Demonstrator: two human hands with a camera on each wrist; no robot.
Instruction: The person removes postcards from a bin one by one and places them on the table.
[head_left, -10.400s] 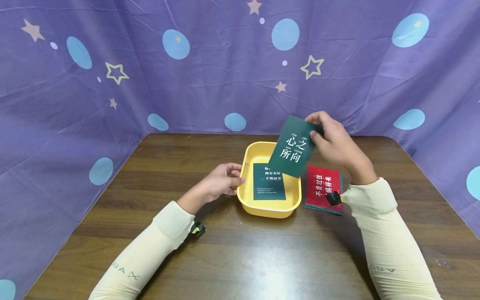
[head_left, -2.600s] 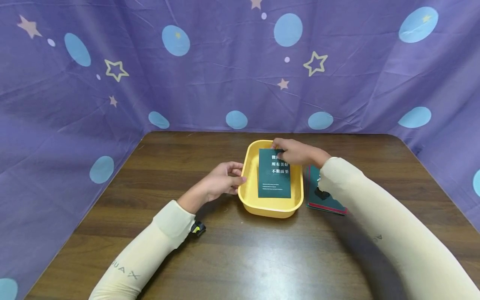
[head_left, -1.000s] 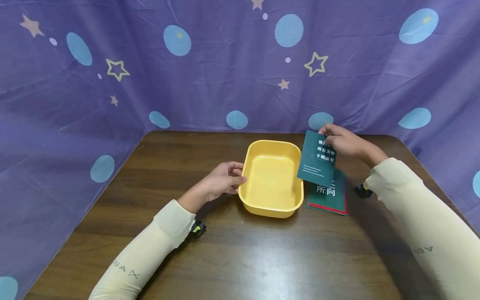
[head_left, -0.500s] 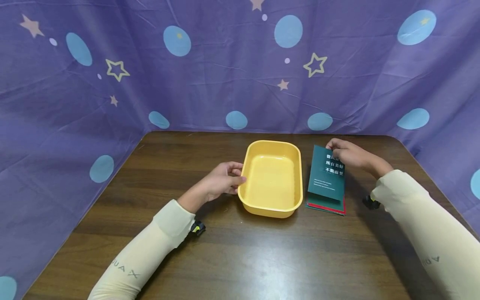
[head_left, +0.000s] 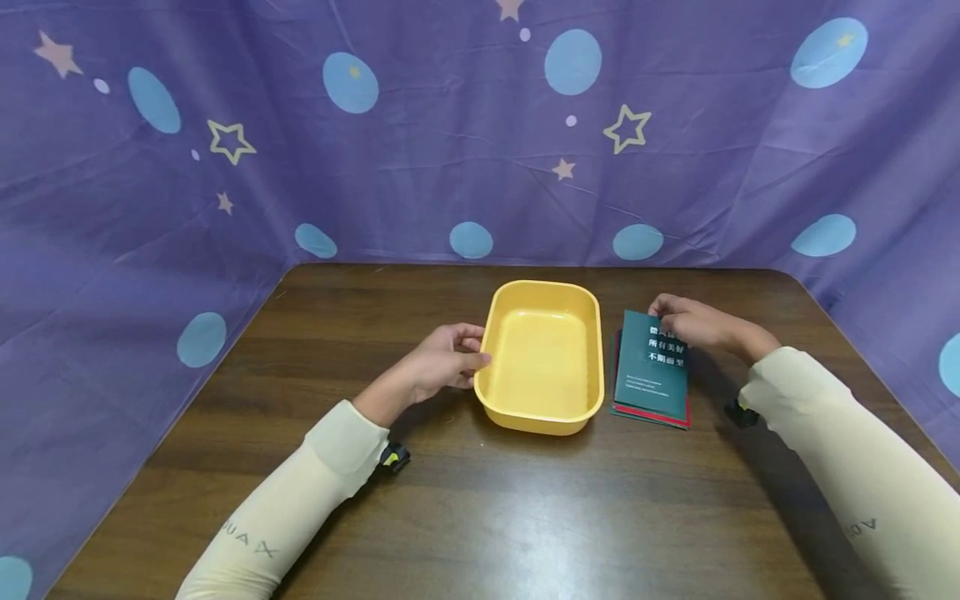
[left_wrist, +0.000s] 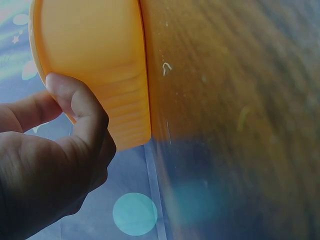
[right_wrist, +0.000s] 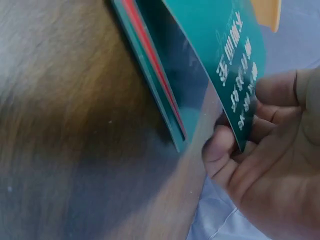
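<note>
A yellow plastic tray (head_left: 540, 367) stands on the table with nothing in it. My left hand (head_left: 438, 364) pinches its left rim; in the left wrist view the thumb and fingers (left_wrist: 70, 92) grip the tray wall. To the right of the tray, my right hand (head_left: 693, 323) pinches the far edge of a dark green card (head_left: 648, 367) with white Chinese lettering. That card overlies a small stack of green and red cards (head_left: 686, 419). The right wrist view shows the held card's edge (right_wrist: 220, 50) raised above the stack, its near part lower.
The brown wooden table (head_left: 360, 500) extends on all sides of the tray. A purple curtain (head_left: 412, 150) with stars and blue ovals hangs behind its far edge.
About ten seconds ago a green card lay in the tray; the last one was lifted out about a second ago. My right hand has since lowered it onto the stack. The left hand stays put.
</note>
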